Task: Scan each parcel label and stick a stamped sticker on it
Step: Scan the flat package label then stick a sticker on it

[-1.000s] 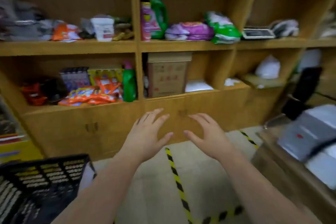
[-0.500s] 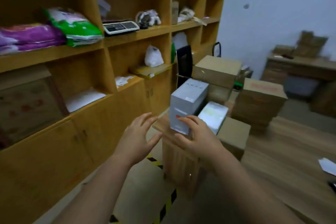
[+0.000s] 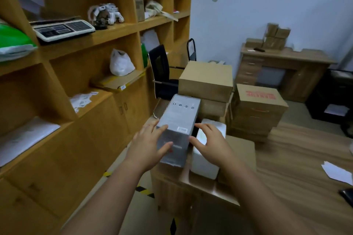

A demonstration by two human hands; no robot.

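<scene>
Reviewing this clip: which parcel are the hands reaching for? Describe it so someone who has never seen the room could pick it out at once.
Start at the wooden shelving wall; before it stands a low wooden cabinet with boxes on top. The parcel is the grey box between the left hand and right hand. Unlike the white box beside it and the brown cartons behind, it is grey with a small barcode label.

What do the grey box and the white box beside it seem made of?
Grey box: probably printed cardboard with a smooth, faintly glossy finish, given its crisp edges and small barcode label. White box: looks matte, perhaps foam or plain card; blur leaves it open.
</scene>
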